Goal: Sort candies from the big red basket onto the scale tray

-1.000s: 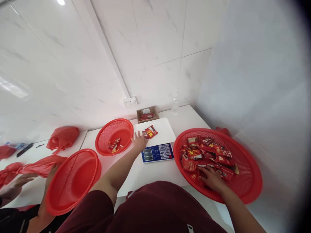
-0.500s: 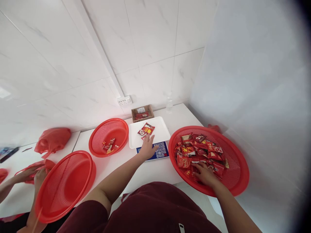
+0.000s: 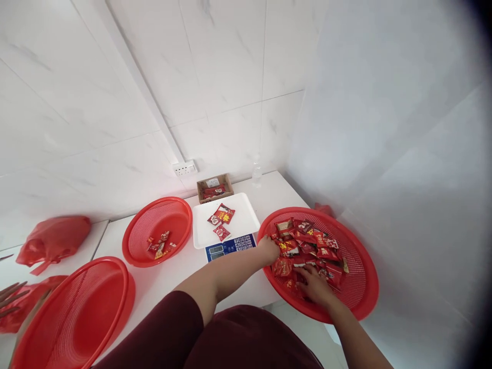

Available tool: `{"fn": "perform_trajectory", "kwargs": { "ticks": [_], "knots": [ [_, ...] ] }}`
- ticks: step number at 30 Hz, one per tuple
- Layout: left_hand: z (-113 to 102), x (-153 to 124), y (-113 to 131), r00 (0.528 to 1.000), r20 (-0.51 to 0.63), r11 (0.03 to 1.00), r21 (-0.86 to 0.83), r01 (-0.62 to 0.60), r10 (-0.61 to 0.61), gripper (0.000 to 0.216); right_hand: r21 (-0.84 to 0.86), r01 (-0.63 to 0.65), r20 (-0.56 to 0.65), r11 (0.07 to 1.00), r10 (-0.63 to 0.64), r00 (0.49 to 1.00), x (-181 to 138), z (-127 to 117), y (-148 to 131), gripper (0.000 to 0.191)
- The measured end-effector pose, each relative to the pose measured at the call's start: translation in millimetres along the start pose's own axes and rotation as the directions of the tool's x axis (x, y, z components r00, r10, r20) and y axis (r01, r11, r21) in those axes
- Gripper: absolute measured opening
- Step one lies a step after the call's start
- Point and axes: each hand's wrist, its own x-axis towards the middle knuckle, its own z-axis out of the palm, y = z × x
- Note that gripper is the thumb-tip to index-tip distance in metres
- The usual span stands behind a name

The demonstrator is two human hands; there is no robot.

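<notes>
A large red plastic basket [image 3: 359,266] at the right holds a pile of small red snack packets [image 3: 307,243]. At its left rim, my left hand [image 3: 269,249] is bent down to the packets with its fingers curled in; what they hold is hidden. My right hand [image 3: 315,287] lies over the near part of the pile, fingers apart and touching packets. Behind my left forearm is a digital scale with a blue keypad [image 3: 243,242] and a white tray [image 3: 246,210]. A few red packets [image 3: 224,213] lie on the tray.
A second red basket [image 3: 134,230] holds a few packets; another red basket [image 3: 109,328] stands nearer, left. A cardboard box [image 3: 215,188] with packets and a clear bottle [image 3: 257,173] stand by the wall. Further left are a red plastic bag [image 3: 57,238] and another person's hand [image 3: 11,300].
My left hand has moved right, from the packets on the scale tray to the right basket. My right hand stays in that basket. The view has shifted slightly.
</notes>
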Motion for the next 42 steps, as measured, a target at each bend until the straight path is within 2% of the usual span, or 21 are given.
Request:
{"fn": "perform_trajectory", "kwargs": {
  "ticks": [5, 12, 15, 20, 23, 26, 29, 31, 33, 36, 40, 42],
  "knots": [
    [11, 18, 4, 0.999, 0.025, 0.999, -0.006, 0.041, -0.041, 0.050, 0.010, -0.027, -0.006, 1.000, 0.027, 1.000, 2, 3, 2, 0.049],
    [13, 16, 8, 0.983, 0.170, 0.992, -0.114, -0.045, 0.064, 0.064, 0.066, -0.043, -0.005, 0.997, 0.043, 0.999, 2, 5, 3, 0.048],
    [13, 15, 14, 0.973, 0.221, 0.990, -0.135, -0.043, 0.072, 0.061, 0.064, -0.036, -0.008, 0.997, 0.036, 0.999, 2, 4, 3, 0.046],
    [6, 16, 18, 0.970, 0.243, 0.987, -0.159, 0.026, 0.013, 0.038, 0.060, -0.020, -0.014, 0.998, 0.021, 1.000, 0, 1, 5, 0.044],
    [-3, 11, 17, 0.979, 0.203, 0.979, -0.197, 0.045, -0.004, 0.031, 0.043, 0.002, -0.008, 0.999, -0.001, 1.000, 0, -1, 6, 0.044],
    [-16, -3, 9, 0.993, 0.120, 0.970, -0.240, 0.035, -0.006, 0.039, 0.018, 0.026, -0.012, 1.000, -0.026, 1.000, 1, 0, 7, 0.045],
    [-31, -26, -12, 0.996, -0.077, 0.932, -0.361, 0.009, -0.039, 0.041, 0.002, 0.046, -0.011, 0.999, -0.046, 0.999, 4, 2, 10, 0.046],
    [-40, -45, -34, 0.954, -0.236, 0.854, -0.519, 0.037, -0.184, 0.035, -0.015, 0.055, -0.025, 0.998, -0.055, 0.998, 6, 5, 12, 0.045],
    [-47, -64, -61, 0.867, -0.306, 0.745, -0.658, 0.106, -0.393, 0.026, -0.031, 0.064, -0.047, 0.997, -0.065, 0.997, 9, 10, 16, 0.044],
    [-50, -90, -100, 0.737, -0.291, 0.611, -0.765, 0.205, -0.610, 0.017, -0.040, 0.078, -0.069, 0.996, -0.080, 0.994, 14, 16, 22, 0.042],
    [-43, -114, -136, 0.606, -0.229, 0.442, -0.868, 0.227, -0.761, 0.017, -0.038, 0.105, -0.078, 0.994, -0.108, 0.991, 19, 21, 28, 0.042],
    [-36, -124, -146, 0.565, -0.200, 0.362, -0.913, 0.190, -0.801, 0.018, -0.048, 0.104, -0.067, 0.993, -0.107, 0.992, 20, 20, 29, 0.043]
  ]
}}
